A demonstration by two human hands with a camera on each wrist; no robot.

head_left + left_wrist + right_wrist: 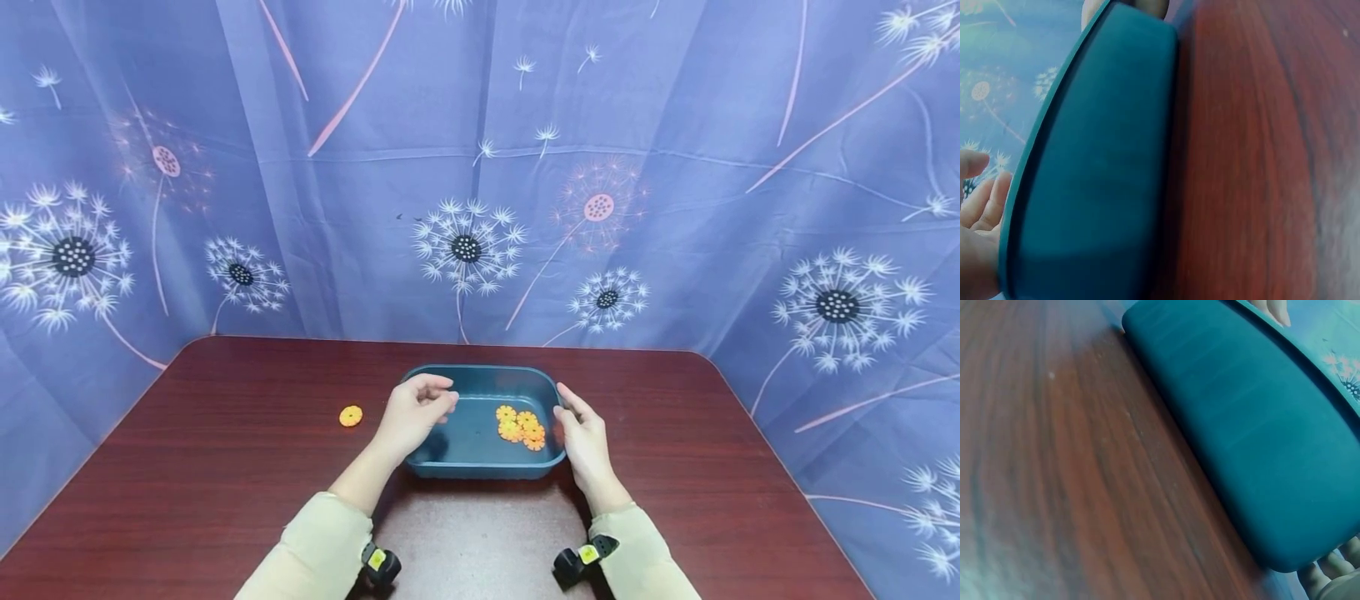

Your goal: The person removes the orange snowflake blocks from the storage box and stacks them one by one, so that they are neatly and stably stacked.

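Because orange flowers [525, 427] lie at right inside the tray [480, 472], we should steady it gently: our right grip [585, 437] holds its rim; our left grip [412, 414], slightly parted, seems empty above its left part.

My red-brown desk [247, 458], bearing a tray [480, 472] and one orange disc [345, 419]
Its wood-grained top rounds off at ten and two o'clock and shines pale toward me at six. The blue-green tray sits at my twelve; the flower-edged disc lies near its nine o'clock side, not touching.
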